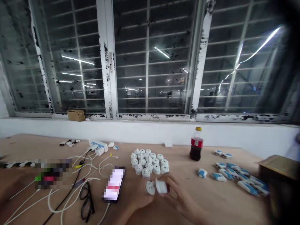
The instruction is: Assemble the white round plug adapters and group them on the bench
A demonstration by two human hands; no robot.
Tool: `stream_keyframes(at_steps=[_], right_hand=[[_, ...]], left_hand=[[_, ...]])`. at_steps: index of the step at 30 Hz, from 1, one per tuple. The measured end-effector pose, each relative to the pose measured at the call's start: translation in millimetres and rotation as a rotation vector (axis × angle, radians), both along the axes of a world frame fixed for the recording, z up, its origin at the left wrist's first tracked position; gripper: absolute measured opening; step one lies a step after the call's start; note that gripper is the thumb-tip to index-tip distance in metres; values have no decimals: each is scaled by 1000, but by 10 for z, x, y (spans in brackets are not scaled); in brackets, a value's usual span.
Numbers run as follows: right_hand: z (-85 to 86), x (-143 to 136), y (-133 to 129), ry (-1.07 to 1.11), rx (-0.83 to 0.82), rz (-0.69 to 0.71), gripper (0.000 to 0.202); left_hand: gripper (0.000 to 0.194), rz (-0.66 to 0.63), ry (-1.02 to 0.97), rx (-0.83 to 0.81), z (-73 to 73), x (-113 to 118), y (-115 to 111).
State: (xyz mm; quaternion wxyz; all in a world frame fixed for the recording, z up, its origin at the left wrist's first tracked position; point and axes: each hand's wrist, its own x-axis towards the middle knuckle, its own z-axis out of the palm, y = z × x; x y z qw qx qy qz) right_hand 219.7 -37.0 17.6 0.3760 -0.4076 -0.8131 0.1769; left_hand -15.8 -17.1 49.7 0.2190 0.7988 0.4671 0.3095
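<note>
Near the table's front, my left hand [140, 195] is closed on a white round piece with small slots [150, 187]. Just to its right, my right hand [174, 190] grips a white cup-shaped piece [161, 186] between thumb and fingers, its flat side facing left. The two pieces are close together, with a narrow gap between them. Directly beyond my hands stands a cluster of several white round pieces [156, 168], some with knobs on top and others with a dark central hole.
A lit phone [114, 184], black glasses [86, 201], white cables and a power strip [98, 145] lie left. A bottle [196, 144] stands behind right, near several blue-and-white pieces [231, 172] and a brown box [278, 167]. Another person's arm [10, 184] is at far left.
</note>
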Motion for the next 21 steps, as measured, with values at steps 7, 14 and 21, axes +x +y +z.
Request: stream_keyframes(at_steps=[7,14,21], right_hand=[[-107,98,145,-53,-48,-255,40],[-313,86,259,-93,-34,-389,20],[-317,16,324,-159,0,-394,21]], left_hand=[[24,134,-227,65,-307,16,226],[38,336,-83,-53,-399,-102,356],[58,399,-75,-97,-430,-142,369]])
